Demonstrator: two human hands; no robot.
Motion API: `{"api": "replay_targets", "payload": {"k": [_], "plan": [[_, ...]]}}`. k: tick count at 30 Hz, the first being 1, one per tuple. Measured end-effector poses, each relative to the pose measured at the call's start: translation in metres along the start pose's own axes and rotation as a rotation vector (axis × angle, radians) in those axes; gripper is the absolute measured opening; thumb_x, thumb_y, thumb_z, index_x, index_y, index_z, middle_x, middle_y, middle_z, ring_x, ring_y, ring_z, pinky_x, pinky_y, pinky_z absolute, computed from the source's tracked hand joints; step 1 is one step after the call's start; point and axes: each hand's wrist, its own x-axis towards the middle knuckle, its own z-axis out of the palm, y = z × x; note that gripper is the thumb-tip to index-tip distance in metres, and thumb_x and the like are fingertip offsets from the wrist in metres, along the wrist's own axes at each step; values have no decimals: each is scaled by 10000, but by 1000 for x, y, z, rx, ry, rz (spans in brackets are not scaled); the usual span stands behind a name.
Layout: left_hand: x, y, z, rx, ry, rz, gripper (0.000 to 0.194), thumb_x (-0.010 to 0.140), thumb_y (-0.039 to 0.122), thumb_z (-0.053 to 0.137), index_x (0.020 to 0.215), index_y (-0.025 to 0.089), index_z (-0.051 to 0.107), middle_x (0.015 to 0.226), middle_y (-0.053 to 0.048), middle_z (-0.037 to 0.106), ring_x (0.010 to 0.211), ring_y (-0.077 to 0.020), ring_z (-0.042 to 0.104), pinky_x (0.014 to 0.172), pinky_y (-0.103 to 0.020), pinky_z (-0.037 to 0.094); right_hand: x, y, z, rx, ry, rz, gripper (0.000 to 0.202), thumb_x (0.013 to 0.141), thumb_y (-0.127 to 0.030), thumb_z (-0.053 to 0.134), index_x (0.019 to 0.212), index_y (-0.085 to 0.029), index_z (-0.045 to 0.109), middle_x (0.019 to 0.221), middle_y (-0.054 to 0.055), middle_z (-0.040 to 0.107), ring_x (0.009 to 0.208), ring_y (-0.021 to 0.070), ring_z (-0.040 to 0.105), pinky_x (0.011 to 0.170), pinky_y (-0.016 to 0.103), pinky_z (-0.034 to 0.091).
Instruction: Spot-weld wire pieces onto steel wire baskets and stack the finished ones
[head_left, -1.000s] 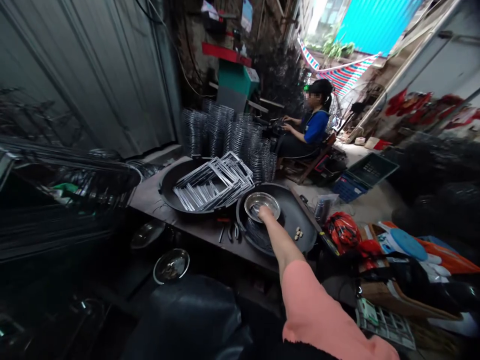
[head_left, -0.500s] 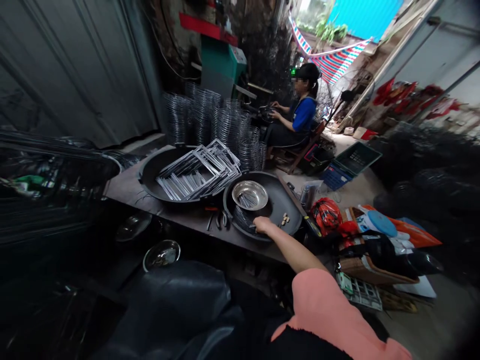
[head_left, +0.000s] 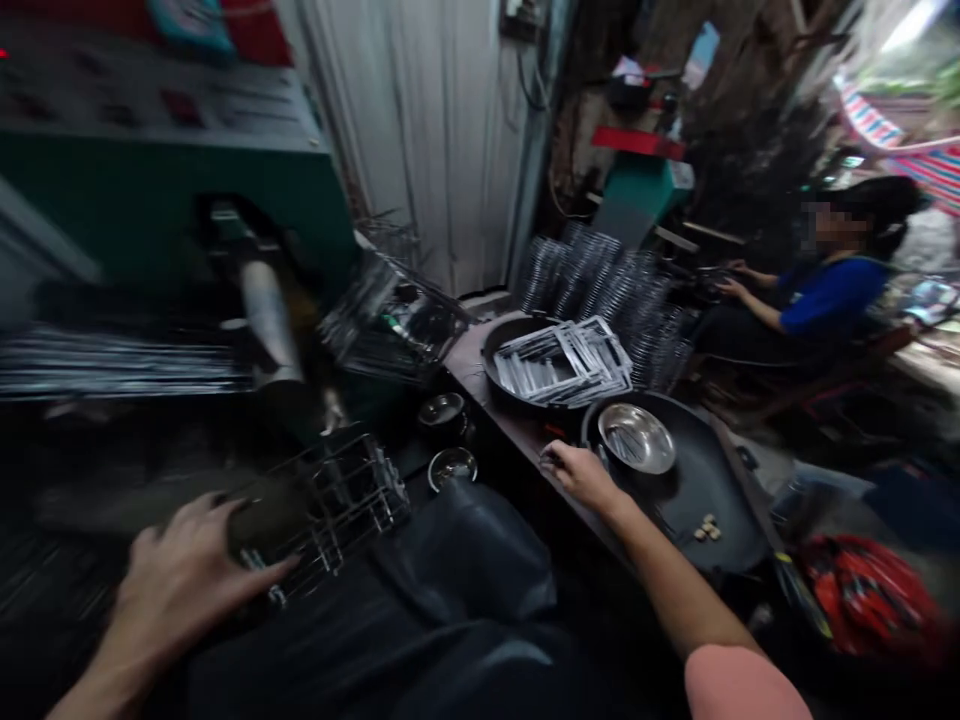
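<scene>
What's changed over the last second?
Right hand left the bowl, crossed the near side of its pan and is now left of that pan, near the table edge; too blurred to tell its grip. View swung left. Left hand came into view, open, by a wire rack. Unchanged: bowl in pan, frames in the other pan, co-worker seated.

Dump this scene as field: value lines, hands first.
left hand: spread open beside the wire rack; contact unclear
right hand: curled, near the table edge; grip contents too blurred to tell
left pan: wire frames
right pan: bowl with thin rods; pale pieces outside the bowl
background: wire stacks, seated co-worker
</scene>
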Motion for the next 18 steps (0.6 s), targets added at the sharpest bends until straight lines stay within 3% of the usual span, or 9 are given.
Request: {"api": "replay_targets", "payload": {"k": [2,4,7,10,13,15,18], "plan": [[-8,6,-3,67,-1,-27,857,648,595,607,1269,5,585,1400,-305,535,1326,-432,479,1057,-607,399,15,-32,26,160,70,-187,194,891,-216,581,1062,-209,674,1005,75,750,927,197,700,832,279,495],[-11,15,-5,105,48,-23,841,660,577,584,1259,-13,586,1403,-334,518,1330,-450,470,1063,-634,367,24,-54,62,313,116,-259,181,879,-210,570,1032,-204,665,961,64,744,882,187,692,815,277,505],[-15,22,-8,108,133,-20,777,703,538,567,1248,-15,590,1384,-357,520,1316,-465,478,1057,-655,352,25,-64,117,403,73,-155,118,850,-194,573,934,-197,656,858,40,732,788,176,682,742,259,511],[-19,20,-10,88,164,-24,764,700,526,585,1244,-10,595,1376,-367,516,1315,-475,471,1062,-662,342,20,-64,144,294,-70,-42,107,793,-133,610,864,-195,662,862,51,743,811,194,696,745,262,503],[-18,21,-14,70,162,-12,728,712,528,580,1237,24,607,1373,-355,523,1315,-483,462,1063,-680,325,23,-84,127,253,-127,-119,213,802,-108,610,966,-217,691,963,49,758,899,192,705,789,253,490],[-13,28,-16,90,145,-9,711,713,521,586,1239,43,608,1377,-343,525,1313,-480,458,1063,-689,313,31,-114,100,251,-187,-281,277,825,-121,613,1062,-240,695,1031,30,756,940,173,699,804,236,476],[-6,44,-19,120,120,4,724,709,510,605,1248,26,600,1376,-351,517,1297,-471,462,1059,-692,308,51,-171,60,105,-422,-499,199,840,-153,632,1003,-215,727,983,20,760,930,169,690,762,222,449]]}}
